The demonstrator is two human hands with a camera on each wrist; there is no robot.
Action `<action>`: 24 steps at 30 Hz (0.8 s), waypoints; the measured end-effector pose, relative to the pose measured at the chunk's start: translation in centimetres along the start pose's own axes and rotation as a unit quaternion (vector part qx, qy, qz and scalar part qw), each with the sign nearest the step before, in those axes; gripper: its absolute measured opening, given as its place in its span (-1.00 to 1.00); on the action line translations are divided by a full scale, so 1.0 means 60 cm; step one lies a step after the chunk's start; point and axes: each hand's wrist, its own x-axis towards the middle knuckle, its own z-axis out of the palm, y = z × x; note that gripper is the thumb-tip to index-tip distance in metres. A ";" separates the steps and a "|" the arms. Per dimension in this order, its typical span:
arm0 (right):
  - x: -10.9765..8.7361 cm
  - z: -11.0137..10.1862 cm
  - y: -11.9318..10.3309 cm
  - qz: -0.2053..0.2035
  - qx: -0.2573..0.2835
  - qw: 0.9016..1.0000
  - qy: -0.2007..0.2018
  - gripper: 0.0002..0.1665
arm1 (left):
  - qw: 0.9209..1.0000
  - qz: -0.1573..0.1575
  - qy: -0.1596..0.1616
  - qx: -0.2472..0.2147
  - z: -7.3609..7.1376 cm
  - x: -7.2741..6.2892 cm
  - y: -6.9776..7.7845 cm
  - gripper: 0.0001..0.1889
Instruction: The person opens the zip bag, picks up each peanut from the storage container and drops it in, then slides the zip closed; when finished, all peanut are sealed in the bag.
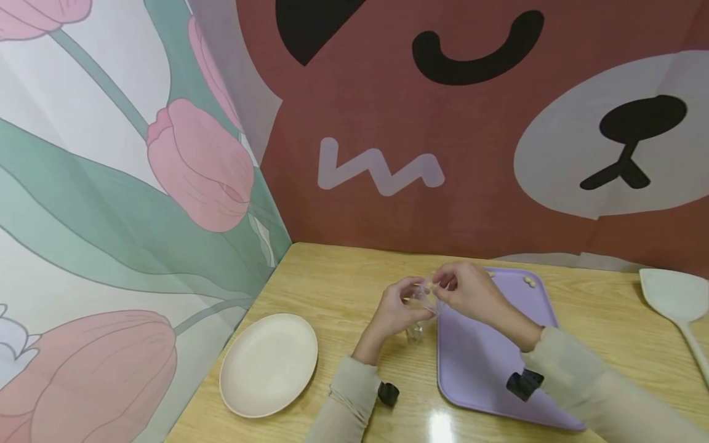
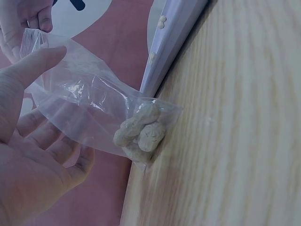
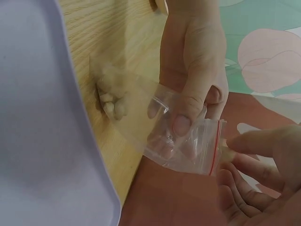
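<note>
A clear zip bag (image 3: 181, 134) with a red strip along its mouth holds several peanuts (image 2: 143, 134) at its bottom corner, which hangs down at the wooden tabletop. My left hand (image 1: 394, 312) grips the bag below its mouth, thumb on one side and fingers on the other. At the bag's mouth, my right hand (image 3: 263, 174) pinches a small pale piece (image 3: 226, 153), which looks like a peanut and is mostly hidden by the fingers. Right of the bag lies a purple tray (image 1: 482, 363), bearing a few peanuts (image 1: 530, 281) near its far edge.
On the left of the wooden table (image 1: 343, 271) stands a cream plate (image 1: 269, 366). A white spatula (image 1: 672, 298) lies at the far right. Printed cloth (image 1: 388, 215) hangs behind the table and along its left side.
</note>
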 end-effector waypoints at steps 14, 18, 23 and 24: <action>0.001 0.000 -0.001 0.018 -0.007 1.000 -0.002 -0.92 | 1.000 0.001 -0.006 0.009 0.000 0.000 0.001 -0.41; 0.009 -0.015 0.020 0.025 -0.034 0.999 0.014 -0.89 | 1.000 0.003 -0.004 0.008 0.002 0.000 0.002 -0.40; 0.020 -0.042 0.095 0.059 -0.114 0.991 0.023 -0.80 | 1.000 -0.004 -0.001 0.003 0.005 -0.001 0.003 -0.39; 0.021 -0.048 0.113 0.071 -0.132 0.989 0.016 -0.78 | 1.000 -0.008 -0.003 0.001 0.006 -0.002 0.006 -0.39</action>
